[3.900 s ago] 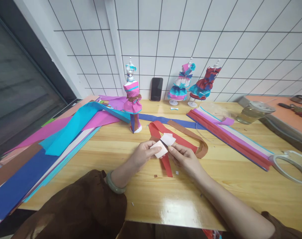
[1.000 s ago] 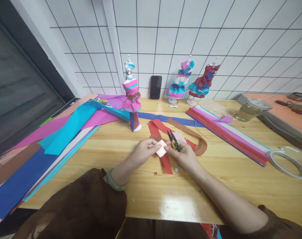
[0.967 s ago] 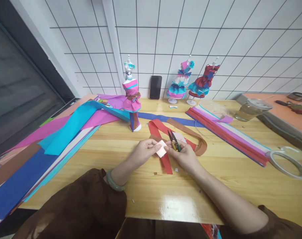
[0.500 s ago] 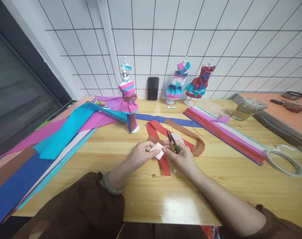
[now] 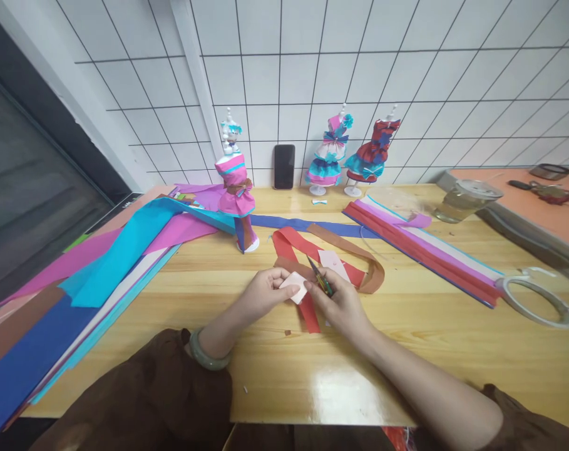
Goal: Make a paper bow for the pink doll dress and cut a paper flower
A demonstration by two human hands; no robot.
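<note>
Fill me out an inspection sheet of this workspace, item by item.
Surface: light wooden table, glossy near its front edge.
Things in hand: small pale pink piece; small snips.
Clutter: red strip and brown strip by the hands; scrap in front; coloured strips piled at left; roll of tape at right.
Hands: left hand grips the pink piece; right hand holds the snips, its fingers also at the piece.
Cables: nothing seen.
Surroundings: tiled wall behind; phone upright against it; three small dress forms standing; lidded cup at right.
</note>
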